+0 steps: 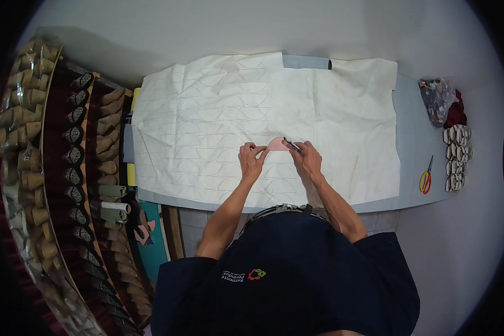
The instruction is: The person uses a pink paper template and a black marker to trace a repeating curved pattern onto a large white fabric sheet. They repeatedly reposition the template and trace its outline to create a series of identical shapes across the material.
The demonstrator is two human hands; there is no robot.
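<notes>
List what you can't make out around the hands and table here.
All in the head view:
- Dark tool: partly covered by the right hand; its tip is too small to identify.
- Pink piece: its right end is partly hidden by the tool and hand.
- Clear plastic bag: creases and glare obscure its contents.
- Wrapped shelf: its near end is cut off by the lower edge.

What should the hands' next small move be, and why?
Probably run the dark pen-like tool along the curved edge of the pink template: the right hand holds the tool at the template's right side, the left hand touches its left end, and curved outlines already mark the left part of the white sheet.
</notes>
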